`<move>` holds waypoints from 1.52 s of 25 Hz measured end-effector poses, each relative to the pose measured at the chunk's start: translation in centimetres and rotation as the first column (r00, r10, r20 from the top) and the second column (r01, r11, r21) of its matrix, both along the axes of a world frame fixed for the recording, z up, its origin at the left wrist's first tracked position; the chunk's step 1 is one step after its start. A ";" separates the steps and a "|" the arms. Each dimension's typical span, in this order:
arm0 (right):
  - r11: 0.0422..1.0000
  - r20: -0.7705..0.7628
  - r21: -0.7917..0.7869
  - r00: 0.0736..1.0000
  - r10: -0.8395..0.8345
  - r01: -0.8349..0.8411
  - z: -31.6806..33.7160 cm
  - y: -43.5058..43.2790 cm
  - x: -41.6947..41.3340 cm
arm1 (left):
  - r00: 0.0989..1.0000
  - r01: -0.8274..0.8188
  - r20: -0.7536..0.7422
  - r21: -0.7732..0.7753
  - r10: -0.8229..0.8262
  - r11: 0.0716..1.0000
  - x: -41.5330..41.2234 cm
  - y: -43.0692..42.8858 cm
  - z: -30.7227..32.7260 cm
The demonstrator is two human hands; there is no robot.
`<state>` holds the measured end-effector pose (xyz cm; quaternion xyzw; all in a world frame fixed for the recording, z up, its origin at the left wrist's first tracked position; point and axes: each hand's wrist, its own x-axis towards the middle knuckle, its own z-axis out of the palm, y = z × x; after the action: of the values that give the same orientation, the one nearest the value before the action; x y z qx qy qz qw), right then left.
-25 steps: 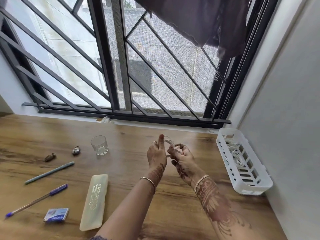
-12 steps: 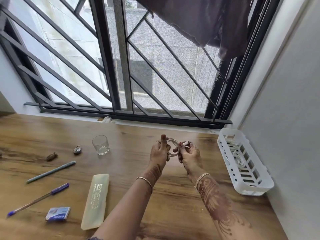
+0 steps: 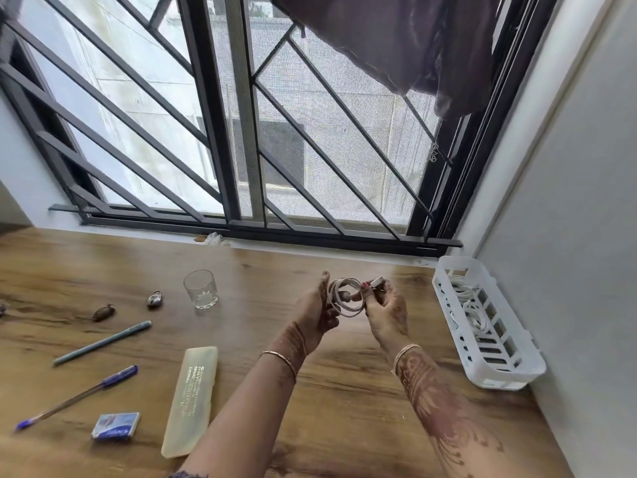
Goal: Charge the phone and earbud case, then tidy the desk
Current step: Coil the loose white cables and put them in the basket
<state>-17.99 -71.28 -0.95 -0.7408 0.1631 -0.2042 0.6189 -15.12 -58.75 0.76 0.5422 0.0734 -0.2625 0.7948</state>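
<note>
While the wooden worktop [image 3: 344,408] is carrying everything, the white slotted basket [image 3: 517,370] is serving as reference. It is lying against the right-hand wall, long axis running away from the person. Count: one basket, with what looks like two white cable coils [image 3: 477,315] lying inside.

Left of the basket and raised off the worktop, both hands are closing on one coiled white cable [image 3: 344,300]. The left hand [image 3: 315,308] is gripping the loops; the right hand [image 3: 386,310] is pinching the plug end [image 3: 377,282] and sitting nearer the basket.

Judgement: if the coil is going into the basket, the move is running rightward, and the right hand is the better placed.

Farther left of the basket:
- one long translucent case [image 3: 191,398]
- two pens, teal [image 3: 103,342] and blue [image 3: 77,396]
- one glass [image 3: 201,289]
- one small blue box [image 3: 115,426]
- one padlock [image 3: 154,299]
- one small brown object [image 3: 102,312]

Phone and earbud case: neither is showing.
</note>
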 end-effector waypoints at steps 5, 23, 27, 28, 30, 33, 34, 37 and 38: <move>0.995 -0.018 0.099 1.000 -0.022 0.023 -0.4 -0.3 0.0 | 0.996 -0.061 0.059 0.006 0.061 0.998 0.1 -0.3 -0.3; 0.948 -0.061 0.085 0.951 -0.302 0.307 0.1 -1.8 0.9 | 0.972 -0.094 0.211 -0.067 0.106 0.993 0.5 -0.4 -0.4; 0.967 -0.104 0.177 0.981 -0.166 0.182 -0.4 -0.9 0.5 | 0.972 -0.113 0.193 -0.109 0.133 0.988 0.4 -0.7 -0.2; 0.966 -0.125 0.202 0.982 -0.139 0.162 -0.6 -0.8 0.4 | 0.972 -0.118 0.190 -0.109 0.137 0.987 0.4 -0.7 -0.3; 0.962 -0.156 0.239 0.983 -0.094 0.130 -0.5 -0.5 0.2 | 0.973 -0.126 0.179 -0.116 0.145 0.985 0.3 -0.8 -0.5; 0.960 -0.201 0.257 0.978 -0.059 0.111 -0.2 -0.2 0.0 | 0.974 -0.131 0.170 -0.127 0.151 0.983 0.3 -1.0 -0.6; 0.967 -0.220 0.235 0.974 -0.050 0.103 -0.2 -0.1 0.1 | 0.974 -0.127 0.170 -0.127 0.148 0.984 0.3 -1.1 -0.6; 0.967 -0.263 0.252 0.964 0.037 0.032 -0.2 0.3 0.4 | 0.974 -0.135 0.164 -0.118 0.153 0.984 0.2 -1.2 -0.7; 0.961 -0.264 0.277 0.962 0.075 0.001 0.0 0.3 0.4 | 0.973 -0.148 0.159 -0.111 0.165 0.983 0.3 -1.1 -0.8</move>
<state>-17.57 -70.96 -0.97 -0.6717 0.2590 -0.0643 0.6911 -14.81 -59.90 -0.05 0.5151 0.0359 -0.1557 0.8421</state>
